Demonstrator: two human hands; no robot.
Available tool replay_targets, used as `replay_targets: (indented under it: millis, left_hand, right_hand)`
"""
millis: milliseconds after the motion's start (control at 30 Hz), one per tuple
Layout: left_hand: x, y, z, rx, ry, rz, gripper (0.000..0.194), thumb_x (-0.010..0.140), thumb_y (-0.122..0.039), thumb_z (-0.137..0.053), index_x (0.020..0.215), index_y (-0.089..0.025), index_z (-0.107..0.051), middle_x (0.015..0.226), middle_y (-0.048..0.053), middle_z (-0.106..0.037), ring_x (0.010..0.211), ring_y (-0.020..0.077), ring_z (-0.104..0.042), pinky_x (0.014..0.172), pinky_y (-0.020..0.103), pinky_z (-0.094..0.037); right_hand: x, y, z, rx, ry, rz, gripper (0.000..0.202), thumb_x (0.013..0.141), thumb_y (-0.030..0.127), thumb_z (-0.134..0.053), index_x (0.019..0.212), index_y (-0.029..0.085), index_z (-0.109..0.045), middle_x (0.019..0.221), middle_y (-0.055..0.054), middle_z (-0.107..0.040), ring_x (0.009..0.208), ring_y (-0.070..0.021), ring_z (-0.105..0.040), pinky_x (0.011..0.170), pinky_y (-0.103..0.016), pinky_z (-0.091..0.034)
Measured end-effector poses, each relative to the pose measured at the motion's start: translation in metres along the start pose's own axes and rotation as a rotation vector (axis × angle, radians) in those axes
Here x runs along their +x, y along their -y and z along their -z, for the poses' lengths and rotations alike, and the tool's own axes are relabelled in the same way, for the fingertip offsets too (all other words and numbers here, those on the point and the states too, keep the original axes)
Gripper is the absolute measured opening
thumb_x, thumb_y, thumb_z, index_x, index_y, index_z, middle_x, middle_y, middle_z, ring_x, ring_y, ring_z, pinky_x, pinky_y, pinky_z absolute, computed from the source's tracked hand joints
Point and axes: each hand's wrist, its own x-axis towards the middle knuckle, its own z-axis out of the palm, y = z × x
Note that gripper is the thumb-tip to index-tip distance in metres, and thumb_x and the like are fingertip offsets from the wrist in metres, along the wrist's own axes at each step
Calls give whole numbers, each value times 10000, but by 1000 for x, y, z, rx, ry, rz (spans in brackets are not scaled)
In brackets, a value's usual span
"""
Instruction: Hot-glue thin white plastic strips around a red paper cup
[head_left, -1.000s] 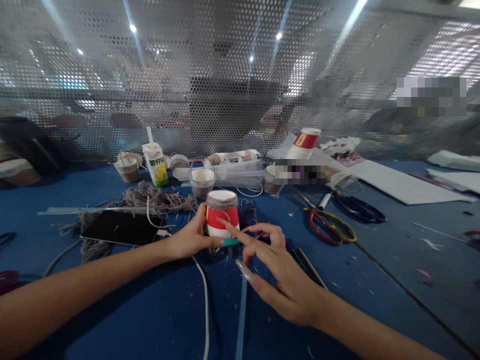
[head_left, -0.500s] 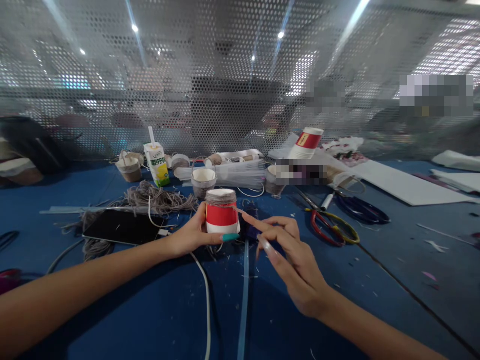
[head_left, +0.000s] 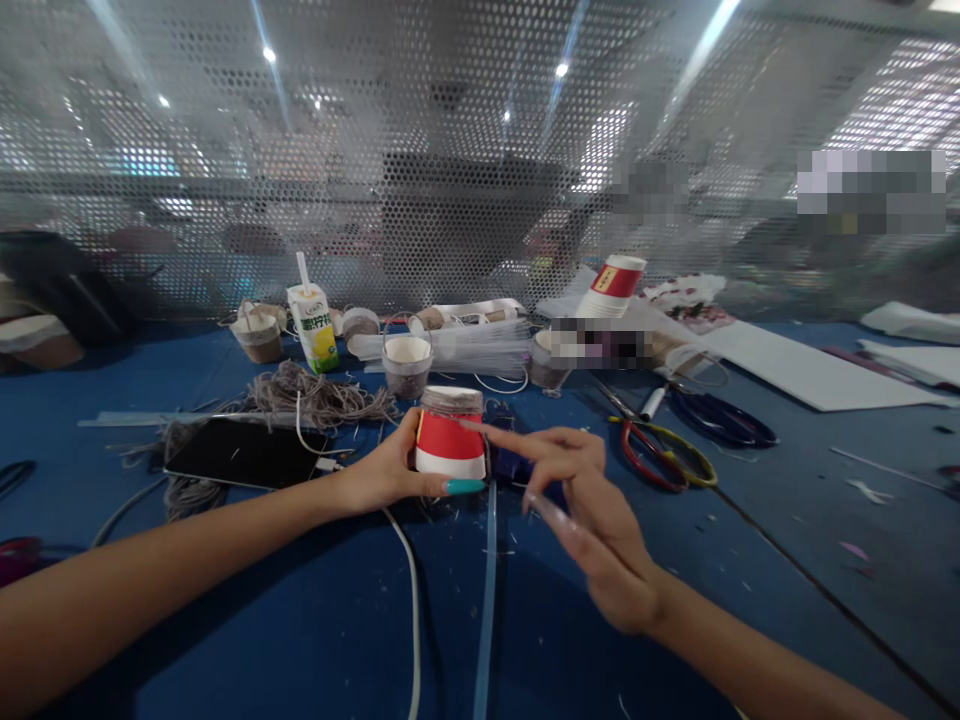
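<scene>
A red and white paper cup (head_left: 450, 445) is upside down in my left hand (head_left: 388, 472), its thumb along the lower edge and the other fingers hidden behind. Grey twine (head_left: 452, 400) is wound around the narrow upper end of the cup. On the right side, the index finger of my right hand (head_left: 607, 530) points at the cup and its tip appears to touch the red wall just below the twine. My right thumb stands apart from the fingers, and nothing shows between them.
Behind the cup stands a small twine-covered bucket (head_left: 407, 370). A twine heap (head_left: 319, 395), a tablet-like black device (head_left: 240, 452) and a drink carton (head_left: 313, 328) are at left. Red-and-yellow-handled scissors (head_left: 664, 458), stacked paper cups (head_left: 615, 287) and a white board (head_left: 810, 372) are at right.
The cup has tilted and shifted slightly right and down in my left hand. My right index finger has straightened along the cup's side, moving slightly left.
</scene>
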Motion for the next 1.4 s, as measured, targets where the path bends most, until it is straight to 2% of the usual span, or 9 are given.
replay_targets:
  millis: [167,333,533,733,867,967,1033,1200,1400]
  left_hand:
    - [-2,0,1,-23,43,-3,708,598,-229,-811,1191,-199,-425,1120,88,-597,1030,254,-589,900,420,-455]
    - [-2,0,2,-61,70,26,749,598,-229,-812,1228,-213,-407,1064,71,-616,890,207,-619,766,342,-491]
    - [-2,-2,4,-111,60,24,753,578,-191,-819,1231,-209,-444,1118,88,-633,951,229,-627,788,329,-488]
    - [0,3,7,-179,43,-29,769,558,-173,-830,1237,-206,-470,1175,109,-635,1023,259,-626,862,365,-477]
    - [2,5,5,-167,-1,-33,753,547,-221,-842,1204,-202,-474,1145,104,-640,1004,257,-631,878,387,-475]
    - [1,3,2,-79,-40,-5,809,537,-231,-847,1224,-200,-421,1171,112,-615,1037,269,-613,895,416,-474]
    - [0,1,0,-6,-36,1,823,549,-223,-842,1237,-200,-391,1182,117,-602,1058,277,-602,906,441,-471]
    - [-3,-2,-2,43,65,-35,753,607,-170,-804,1236,-215,-393,1154,99,-600,1094,273,-583,938,464,-454]
    - [-4,-3,-2,0,91,-32,731,623,-154,-781,1245,-221,-403,1177,95,-582,1093,268,-574,920,434,-459]
  right_hand:
    - [1,6,1,17,170,6,135,926,320,-357,869,246,-455,1352,-22,-551,1074,-254,-413,895,-466,-392]
    - [2,1,1,95,129,-94,197,944,356,-324,856,242,-458,1367,-42,-535,1073,-253,-415,929,-494,-372]
    - [4,2,2,181,49,-145,297,944,440,-316,786,242,-471,1255,-60,-608,1022,-260,-436,885,-487,-391]
    - [1,-8,-2,301,-102,-213,328,941,399,-348,706,235,-508,1142,-63,-633,1110,-266,-459,939,-461,-363]
    - [1,-16,-6,356,-311,-234,336,924,393,-365,676,229,-522,866,-71,-615,990,-273,-546,899,-470,-377]
    - [3,-15,-7,362,-461,-239,227,900,356,-412,738,229,-508,905,-61,-593,913,-248,-556,831,-442,-406]
    - [3,-11,-5,335,-378,-219,163,901,324,-424,780,233,-486,993,-59,-596,952,-243,-544,847,-440,-407]
    - [1,-1,-1,121,126,-52,182,919,338,-355,796,239,-444,1222,-64,-614,1036,-260,-447,891,-486,-390]
    - [-1,-1,-2,28,147,-40,209,915,374,-327,847,241,-473,1377,-41,-527,1130,-285,-369,906,-509,-372]
